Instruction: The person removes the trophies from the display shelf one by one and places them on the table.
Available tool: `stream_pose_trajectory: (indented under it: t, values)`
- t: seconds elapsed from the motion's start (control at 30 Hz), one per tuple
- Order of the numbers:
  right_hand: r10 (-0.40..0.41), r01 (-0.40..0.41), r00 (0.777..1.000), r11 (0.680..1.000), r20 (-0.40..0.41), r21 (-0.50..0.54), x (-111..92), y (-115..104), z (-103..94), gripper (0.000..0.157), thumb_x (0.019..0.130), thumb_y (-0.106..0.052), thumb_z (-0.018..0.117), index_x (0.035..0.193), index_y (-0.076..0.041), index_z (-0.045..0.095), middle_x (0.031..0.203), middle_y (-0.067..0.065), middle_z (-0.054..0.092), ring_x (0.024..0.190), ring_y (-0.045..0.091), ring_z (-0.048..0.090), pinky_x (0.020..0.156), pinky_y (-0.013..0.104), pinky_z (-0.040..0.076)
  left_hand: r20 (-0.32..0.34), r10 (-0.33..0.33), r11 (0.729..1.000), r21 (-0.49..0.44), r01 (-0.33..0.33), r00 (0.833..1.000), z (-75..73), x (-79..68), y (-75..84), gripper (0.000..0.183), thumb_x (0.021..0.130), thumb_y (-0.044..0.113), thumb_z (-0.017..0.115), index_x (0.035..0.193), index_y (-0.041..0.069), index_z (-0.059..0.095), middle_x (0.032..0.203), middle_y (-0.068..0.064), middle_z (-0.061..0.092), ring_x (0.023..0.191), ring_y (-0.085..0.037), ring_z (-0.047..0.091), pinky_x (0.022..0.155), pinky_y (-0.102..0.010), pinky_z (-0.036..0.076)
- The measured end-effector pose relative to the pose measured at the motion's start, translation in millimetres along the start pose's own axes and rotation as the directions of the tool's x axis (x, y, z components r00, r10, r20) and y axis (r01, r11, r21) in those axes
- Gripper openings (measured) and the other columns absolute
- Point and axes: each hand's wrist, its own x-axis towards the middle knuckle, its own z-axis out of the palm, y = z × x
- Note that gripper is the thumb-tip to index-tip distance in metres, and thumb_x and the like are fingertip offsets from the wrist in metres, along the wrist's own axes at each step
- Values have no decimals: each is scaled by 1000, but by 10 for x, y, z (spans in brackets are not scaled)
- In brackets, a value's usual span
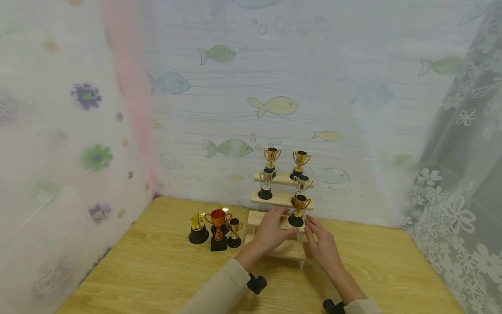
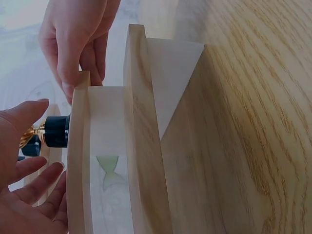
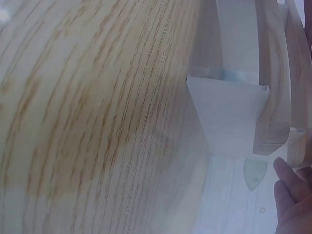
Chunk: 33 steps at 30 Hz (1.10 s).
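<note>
Trophy (image 1: 297, 213) stands between left hand (image 1: 273, 231), spread and empty, and right hand (image 1: 323, 246), grip unclear.

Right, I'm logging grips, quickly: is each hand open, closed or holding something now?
Left hand: open, beside the lowest trophy on the wooden stand.
Right hand: open, at the stand's right end.

- Left sleeve (image 1: 219, 290): long, pale beige, plain cloth, ending in a neat edge at the wrist.
- Right sleeve (image 1: 362, 307): the same pale beige, well to the right of the left sleeve; only its end shows.
- Black wrist piece (image 1: 257, 284): rounded and knobby, just right of the left sleeve's edge.
- Second black piece (image 1: 332, 307): also rounded, farther right of the left sleeve.
- Left grip (image 1: 270, 233): bare, just beyond the left sleeve.
</note>
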Motion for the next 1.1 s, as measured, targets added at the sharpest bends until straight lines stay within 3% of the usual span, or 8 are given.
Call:
stream_pose_trajectory:
  t: [0.47, 0.83, 1.1]
  values:
    - [-8, 8, 1000, 1000, -15, -6, 1, 9, 4, 35, 107, -10, 54, 134, 11, 61, 147, 22, 55, 134, 44, 51, 105, 60, 44, -102, 15, 995, 100, -5, 995, 202, 169, 4, 49, 92, 37, 78, 131, 9, 68, 126, -6, 69, 118, -26, 64, 99, -42, 51]
    - [-14, 13, 1000, 1000, -16, -5, -6, 4, 1, 35, 107, -10, 54, 134, 11, 61, 146, 24, 55, 134, 44, 51, 105, 60, 44, -219, -26, 988, 142, 58, 975, 287, 204, 50, 41, 87, 38, 83, 118, 12, 76, 110, -1, 76, 101, -21, 71, 83, -38, 57]
    - [-2, 2, 1000, 1000, -13, -1, -10, -14, -7, 36, 107, -11, 54, 135, 10, 60, 146, 23, 55, 134, 44, 51, 105, 60, 44, -248, -34, 985, 155, 74, 968, 341, 242, 29, 36, 86, 39, 83, 113, 15, 78, 106, 3, 77, 97, -18, 72, 79, -36, 56]
